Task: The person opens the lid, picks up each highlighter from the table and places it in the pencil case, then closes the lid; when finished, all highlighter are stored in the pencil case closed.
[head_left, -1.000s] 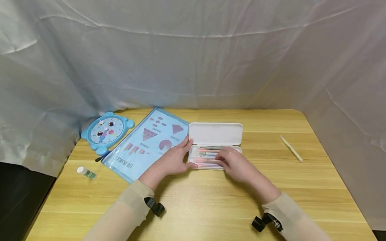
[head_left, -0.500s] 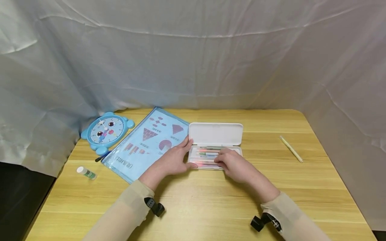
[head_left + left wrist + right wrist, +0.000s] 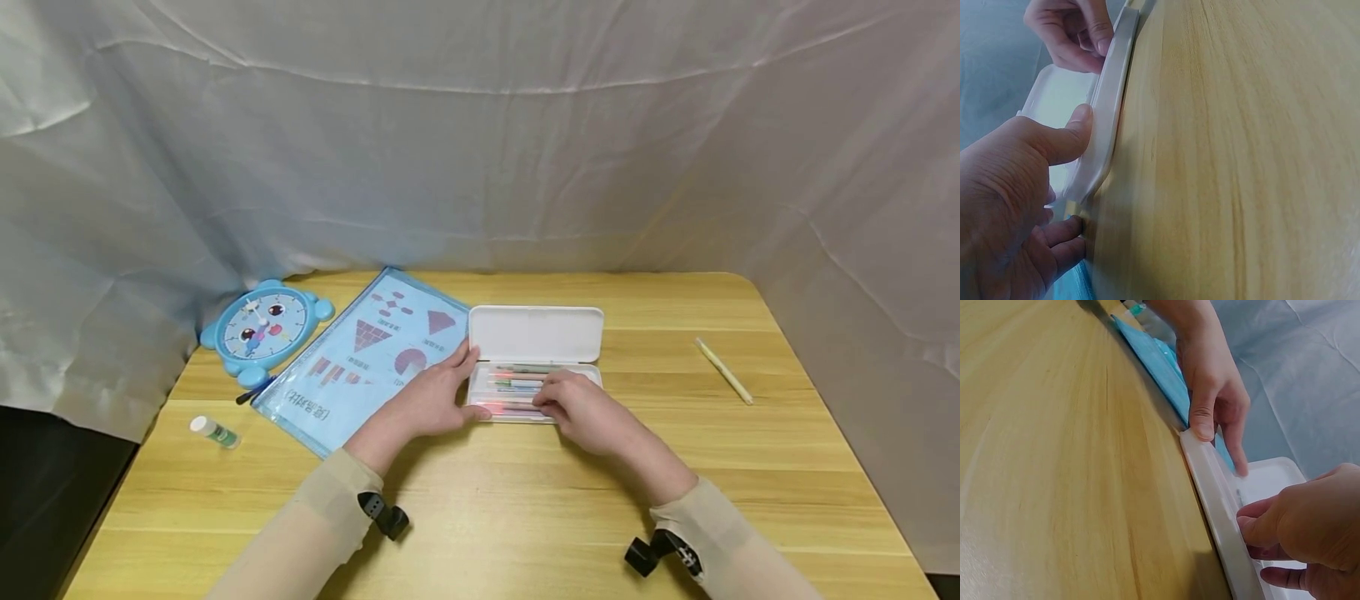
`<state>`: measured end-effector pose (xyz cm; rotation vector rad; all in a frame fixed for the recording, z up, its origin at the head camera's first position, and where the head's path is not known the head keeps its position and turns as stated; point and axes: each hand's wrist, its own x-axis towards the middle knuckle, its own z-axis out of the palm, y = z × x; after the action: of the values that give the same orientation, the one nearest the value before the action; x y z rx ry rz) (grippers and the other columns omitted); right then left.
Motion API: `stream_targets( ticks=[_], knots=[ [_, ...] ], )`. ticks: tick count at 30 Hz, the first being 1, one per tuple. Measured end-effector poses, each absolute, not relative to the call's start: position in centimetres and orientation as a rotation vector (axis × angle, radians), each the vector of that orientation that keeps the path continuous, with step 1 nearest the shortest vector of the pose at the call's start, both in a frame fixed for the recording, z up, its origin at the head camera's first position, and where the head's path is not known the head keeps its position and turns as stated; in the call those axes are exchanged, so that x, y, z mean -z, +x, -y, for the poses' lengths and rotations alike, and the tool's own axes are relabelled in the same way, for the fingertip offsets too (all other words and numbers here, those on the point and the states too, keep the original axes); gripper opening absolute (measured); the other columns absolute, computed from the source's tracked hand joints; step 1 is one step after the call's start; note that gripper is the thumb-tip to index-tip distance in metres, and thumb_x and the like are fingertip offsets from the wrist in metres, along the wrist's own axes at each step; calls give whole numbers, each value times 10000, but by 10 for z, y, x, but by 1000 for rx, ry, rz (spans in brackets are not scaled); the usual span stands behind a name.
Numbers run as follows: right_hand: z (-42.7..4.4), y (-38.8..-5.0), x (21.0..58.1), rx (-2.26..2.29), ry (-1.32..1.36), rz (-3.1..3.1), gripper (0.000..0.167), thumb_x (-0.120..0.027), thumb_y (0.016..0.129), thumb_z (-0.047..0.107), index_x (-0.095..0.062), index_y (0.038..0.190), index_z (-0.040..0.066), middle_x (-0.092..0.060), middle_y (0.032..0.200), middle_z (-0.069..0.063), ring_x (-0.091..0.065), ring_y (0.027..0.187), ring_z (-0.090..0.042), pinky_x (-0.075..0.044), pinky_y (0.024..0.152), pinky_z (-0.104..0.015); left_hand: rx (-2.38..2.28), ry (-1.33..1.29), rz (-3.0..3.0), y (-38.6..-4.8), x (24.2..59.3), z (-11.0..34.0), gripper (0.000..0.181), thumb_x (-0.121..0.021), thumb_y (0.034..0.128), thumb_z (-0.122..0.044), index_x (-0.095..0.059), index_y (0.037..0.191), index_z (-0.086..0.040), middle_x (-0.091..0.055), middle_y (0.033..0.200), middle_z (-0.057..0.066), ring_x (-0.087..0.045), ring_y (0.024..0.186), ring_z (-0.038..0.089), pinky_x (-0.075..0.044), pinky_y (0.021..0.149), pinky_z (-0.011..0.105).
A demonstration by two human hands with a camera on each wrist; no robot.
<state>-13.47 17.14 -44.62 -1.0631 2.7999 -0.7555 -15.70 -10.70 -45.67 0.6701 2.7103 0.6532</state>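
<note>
A white pencil case (image 3: 536, 333) stands with its lid raised, holding several coloured pens (image 3: 517, 385) side by side. My left hand (image 3: 431, 396) grips the case's left end, its thumb (image 3: 1079, 128) on the near wall and its other fingers around the side. My right hand (image 3: 588, 408) reaches into the right part of the tray with curled fingers (image 3: 1260, 528) and seems to pinch a pen there; the fingertips and the pens' right ends are hidden under the hand.
A blue document folder (image 3: 360, 358) lies left of the case. Further left are a blue toy clock (image 3: 266, 327), a dark pen tip (image 3: 246, 397) and a glue stick (image 3: 216, 432). A yellow pen (image 3: 723, 371) lies on the wooden table (image 3: 510, 517) at right.
My right fingers have shifted slightly to the left among the pens, and the pens beside them lie a little differently. The left hand and the case stay in place.
</note>
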Motion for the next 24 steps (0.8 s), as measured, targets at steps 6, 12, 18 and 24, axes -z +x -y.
stream_targets(
  ticks=[6, 12, 18, 24],
  knots=[
    [-179, -136, 440, 814, -1021, -2807, 121, -751, 964, 6, -795, 1074, 31, -729, 1029, -32, -683, 992, -209, -589, 888, -422, -656, 688, -2712, -157, 457, 107, 1081, -796, 920, -529, -179, 1687, -81, -43, 1756, 84, -376, 1504, 371, -382, 1188, 465],
    [-200, -138, 424, 933, -953, -2803, 165, -736, 974, 5, -767, 1133, -25, -713, 1029, -75, -680, 989, -255, -584, 885, -476, -661, 701, -2715, -157, 456, 108, 1078, -793, 921, -533, -188, 1687, -76, -50, 1759, 90, -386, 1499, 370, -389, 1184, 471],
    [-234, -139, 412, 1059, -870, -2873, 162, -745, 961, -23, -770, 1120, -3, -731, 1080, -112, -674, 985, -271, -567, 843, -530, -653, 687, -2714, -156, 456, 107, 1094, -787, 917, -562, -173, 1686, -84, -37, 1755, 84, -381, 1501, 375, -382, 1189, 468],
    [-268, -138, 404, 1033, -805, -3046, 160, -775, 946, -2, -777, 1105, 14, -753, 1089, -119, -684, 953, -296, -556, 759, -521, -649, 676, -2719, -158, 457, 107, 1096, -795, 912, -552, -171, 1687, -92, -31, 1753, 71, -380, 1501, 372, -375, 1192, 457]
  ],
)
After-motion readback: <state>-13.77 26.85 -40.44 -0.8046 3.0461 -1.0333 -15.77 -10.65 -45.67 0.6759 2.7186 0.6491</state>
